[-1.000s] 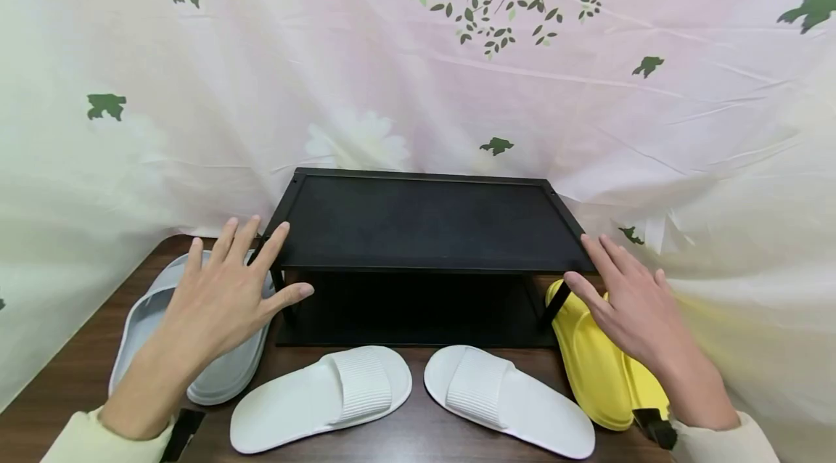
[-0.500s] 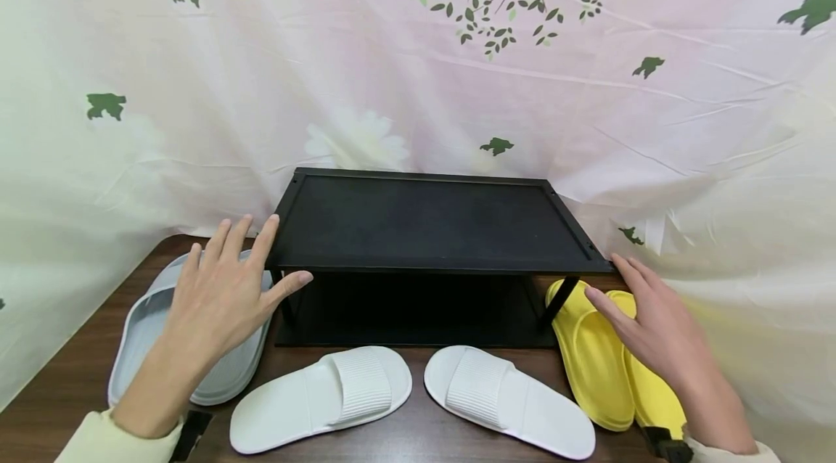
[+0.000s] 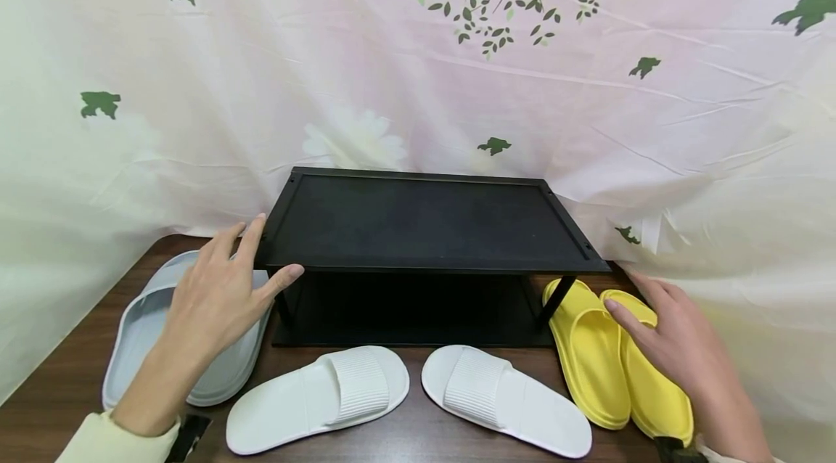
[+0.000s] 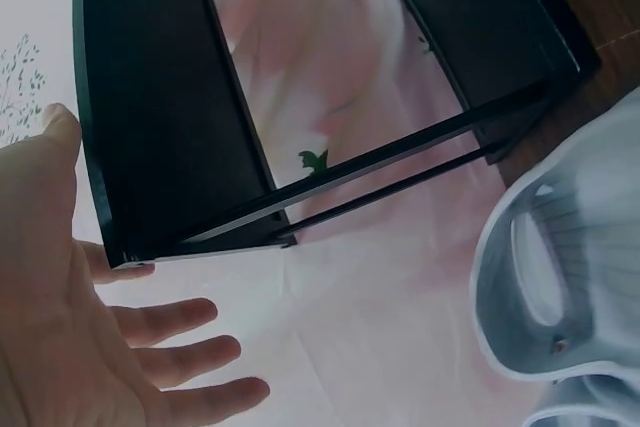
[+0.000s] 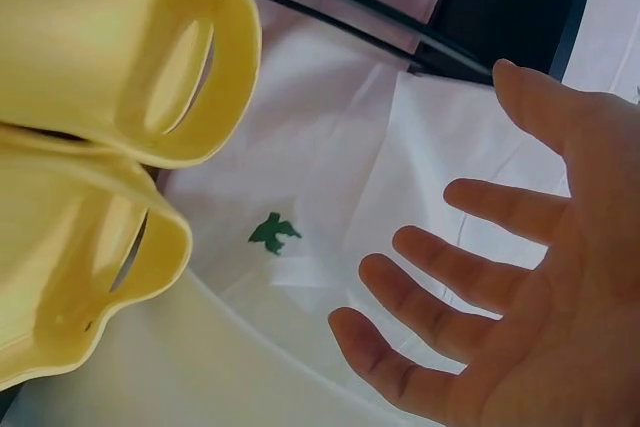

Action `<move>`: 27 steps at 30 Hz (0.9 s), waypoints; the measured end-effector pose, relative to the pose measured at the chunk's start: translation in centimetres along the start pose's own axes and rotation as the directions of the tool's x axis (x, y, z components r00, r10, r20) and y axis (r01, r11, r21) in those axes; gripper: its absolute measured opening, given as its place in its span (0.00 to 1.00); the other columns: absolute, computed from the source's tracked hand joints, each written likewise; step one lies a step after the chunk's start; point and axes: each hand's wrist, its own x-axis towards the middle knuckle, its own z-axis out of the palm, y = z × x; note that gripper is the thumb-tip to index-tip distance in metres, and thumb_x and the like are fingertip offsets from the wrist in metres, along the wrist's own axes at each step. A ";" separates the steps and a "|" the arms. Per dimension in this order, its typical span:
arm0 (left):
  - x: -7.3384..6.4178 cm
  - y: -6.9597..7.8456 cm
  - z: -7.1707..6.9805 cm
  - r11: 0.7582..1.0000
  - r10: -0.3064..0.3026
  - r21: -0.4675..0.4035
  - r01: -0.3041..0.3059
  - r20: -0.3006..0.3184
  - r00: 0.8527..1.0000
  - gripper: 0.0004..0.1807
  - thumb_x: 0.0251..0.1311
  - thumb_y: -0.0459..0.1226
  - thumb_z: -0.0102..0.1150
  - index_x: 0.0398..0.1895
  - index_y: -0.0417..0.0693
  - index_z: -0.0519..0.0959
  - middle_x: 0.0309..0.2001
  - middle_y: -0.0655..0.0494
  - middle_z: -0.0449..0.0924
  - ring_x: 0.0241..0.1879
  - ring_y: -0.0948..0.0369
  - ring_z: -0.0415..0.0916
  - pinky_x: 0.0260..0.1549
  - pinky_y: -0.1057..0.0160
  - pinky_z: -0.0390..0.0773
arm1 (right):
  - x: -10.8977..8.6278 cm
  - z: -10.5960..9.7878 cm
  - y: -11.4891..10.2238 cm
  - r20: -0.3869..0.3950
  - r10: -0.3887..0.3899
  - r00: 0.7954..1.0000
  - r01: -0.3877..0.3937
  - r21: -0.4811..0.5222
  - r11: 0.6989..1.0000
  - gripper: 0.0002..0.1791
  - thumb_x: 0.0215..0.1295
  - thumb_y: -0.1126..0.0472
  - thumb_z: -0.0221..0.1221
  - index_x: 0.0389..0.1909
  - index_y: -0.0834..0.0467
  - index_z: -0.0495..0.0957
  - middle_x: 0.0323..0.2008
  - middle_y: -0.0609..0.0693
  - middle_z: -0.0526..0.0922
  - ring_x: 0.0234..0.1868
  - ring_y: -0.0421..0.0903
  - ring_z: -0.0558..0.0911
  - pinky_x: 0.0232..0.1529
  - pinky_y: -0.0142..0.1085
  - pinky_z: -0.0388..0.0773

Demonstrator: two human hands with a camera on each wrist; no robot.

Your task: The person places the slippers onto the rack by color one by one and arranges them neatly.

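My left hand (image 3: 212, 296) reaches to the left front corner of a black two-tier shoe rack (image 3: 418, 223). Its thumb lies at the front edge and its index finger by the side. In the left wrist view, the thumb and index finger of the left hand (image 4: 60, 327) sit at the corner of the rack (image 4: 160, 107), the other fingers spread below. Off the rack's right corner, my right hand (image 3: 686, 343) hovers with relaxed fingers beside a pair of yellow slippers (image 3: 597, 369). Nothing is in the palm of the right hand (image 5: 540, 297) in the right wrist view.
Two white slippers (image 3: 313, 401) (image 3: 509, 405) lie angled apart in front of the rack on the brown wooden table (image 3: 418, 441). Grey slippers (image 3: 228, 369) stand at the left, partly behind my left arm. A printed cloth (image 3: 418, 71) hangs behind and along both sides.
My right hand has moved right and down, away from the rack's right corner, uncovering more of the yellow slippers. The left hand has shifted slightly left. The rack and slippers stay put.
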 end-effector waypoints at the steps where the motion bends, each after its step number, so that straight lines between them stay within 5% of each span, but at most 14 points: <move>1: 0.0 0.0 0.0 1.000 -0.006 -0.028 0.006 0.007 1.000 0.51 0.67 0.68 0.50 0.82 0.49 0.48 0.70 0.30 0.60 0.67 0.32 0.58 0.53 0.25 0.65 | -0.1 0.0 0.2 -0.003 -0.002 1.000 0.002 -0.002 1.000 0.41 0.73 0.45 0.60 0.78 0.59 0.58 0.64 0.77 0.65 0.61 0.77 0.65 0.50 0.73 0.64; 7: -0.1 -0.3 0.1 0.973 -0.039 -0.223 0.060 0.096 0.995 0.51 0.70 0.63 0.51 0.83 0.48 0.41 0.71 0.26 0.57 0.66 0.28 0.60 0.54 0.24 0.64 | -0.7 0.3 1.4 0.031 0.041 0.999 -0.041 -0.018 0.999 0.41 0.73 0.43 0.59 0.74 0.68 0.60 0.62 0.80 0.65 0.58 0.79 0.65 0.49 0.73 0.64; 12: 0.0 -0.6 0.1 0.943 -0.053 -0.320 0.091 0.125 0.991 0.50 0.73 0.61 0.50 0.83 0.46 0.40 0.74 0.29 0.55 0.64 0.32 0.65 0.52 0.29 0.72 | -1.1 0.4 2.3 0.055 0.060 0.997 -0.059 -0.026 0.998 0.42 0.74 0.43 0.58 0.74 0.69 0.59 0.62 0.81 0.65 0.58 0.81 0.65 0.50 0.74 0.64; 18: -0.1 -1.1 0.3 0.876 -0.079 -0.468 0.120 0.106 0.991 0.46 0.74 0.56 0.52 0.82 0.45 0.44 0.72 0.28 0.57 0.67 0.34 0.61 0.57 0.31 0.72 | -1.5 0.5 3.1 0.069 0.086 0.994 -0.085 -0.029 0.996 0.42 0.74 0.43 0.58 0.73 0.71 0.59 0.62 0.82 0.64 0.58 0.81 0.64 0.51 0.75 0.63; 23: -0.5 -1.2 0.5 0.844 -0.123 -0.512 0.157 0.099 0.987 0.43 0.74 0.55 0.52 0.81 0.44 0.50 0.71 0.29 0.60 0.67 0.35 0.62 0.53 0.34 0.73 | -2.3 0.8 3.9 0.080 0.113 0.990 -0.112 -0.017 0.994 0.41 0.74 0.44 0.58 0.71 0.72 0.60 0.61 0.82 0.64 0.57 0.80 0.65 0.50 0.74 0.64; 27: -0.8 -1.3 0.9 0.774 -0.159 -0.598 0.210 0.137 0.978 0.41 0.74 0.55 0.52 0.81 0.47 0.51 0.73 0.33 0.58 0.68 0.39 0.59 0.52 0.45 0.72 | -3.0 1.1 4.9 0.099 0.124 0.987 -0.123 -0.009 0.992 0.42 0.74 0.44 0.58 0.70 0.75 0.59 0.60 0.83 0.64 0.57 0.81 0.65 0.51 0.73 0.64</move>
